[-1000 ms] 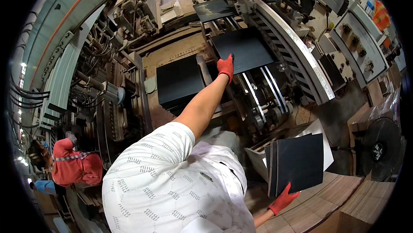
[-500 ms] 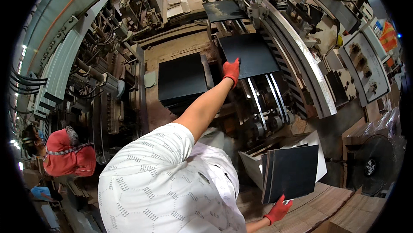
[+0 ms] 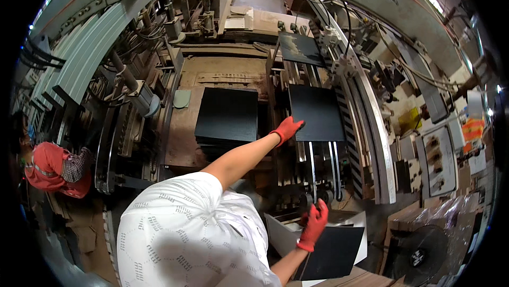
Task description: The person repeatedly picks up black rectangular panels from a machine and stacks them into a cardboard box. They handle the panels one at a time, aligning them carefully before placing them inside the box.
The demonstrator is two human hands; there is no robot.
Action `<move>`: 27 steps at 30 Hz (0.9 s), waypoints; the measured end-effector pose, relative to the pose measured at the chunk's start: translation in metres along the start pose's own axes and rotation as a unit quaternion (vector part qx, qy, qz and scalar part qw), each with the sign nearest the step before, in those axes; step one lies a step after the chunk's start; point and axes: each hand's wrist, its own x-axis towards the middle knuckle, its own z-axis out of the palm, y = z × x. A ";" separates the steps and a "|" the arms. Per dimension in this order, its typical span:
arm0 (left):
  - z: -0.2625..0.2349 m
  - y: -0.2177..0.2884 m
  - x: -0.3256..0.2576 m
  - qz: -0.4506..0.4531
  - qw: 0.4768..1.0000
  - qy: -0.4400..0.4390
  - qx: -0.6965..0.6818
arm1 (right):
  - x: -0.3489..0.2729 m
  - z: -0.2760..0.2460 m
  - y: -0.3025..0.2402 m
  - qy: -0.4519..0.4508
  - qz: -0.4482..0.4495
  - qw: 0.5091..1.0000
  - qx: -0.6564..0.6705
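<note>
My left hand (image 3: 288,130), in a red glove, grips the near left corner of a black square panel (image 3: 318,107) that lies on the machine's rails. In the same kind of glove, my right hand (image 3: 314,225) is raised with its fingers apart and nothing in them. Below and beside it, a black panel (image 3: 335,252) leans in a white open box (image 3: 361,236). Left of the rails sits a stack of black panels (image 3: 227,113). Farther along the rails lies another dark panel (image 3: 300,48) with a pale, worn patch.
A long metal guide rail (image 3: 371,144) borders the panels on the right. Beyond it stand a control box (image 3: 439,159) and, lower down, a black fan (image 3: 424,255) by plastic-wrapped cartons (image 3: 440,215). A person in a red head covering (image 3: 49,166) is at the far left.
My right hand has moved forward from the lower edge of the leaning panels to above them. My left hand stays at the panel's corner. The whole view has shifted and turned.
</note>
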 end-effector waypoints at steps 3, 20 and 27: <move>-0.046 0.014 -0.036 0.016 0.985 -0.021 0.171 | 0.040 0.054 0.008 -0.091 -0.014 0.996 0.022; -0.311 -0.099 -0.150 -0.140 0.837 0.359 0.388 | 0.215 0.215 0.033 -0.043 0.093 0.980 0.171; -0.328 -0.105 -0.140 -0.226 0.850 0.399 0.261 | 0.215 0.220 0.036 -0.003 0.107 0.981 0.163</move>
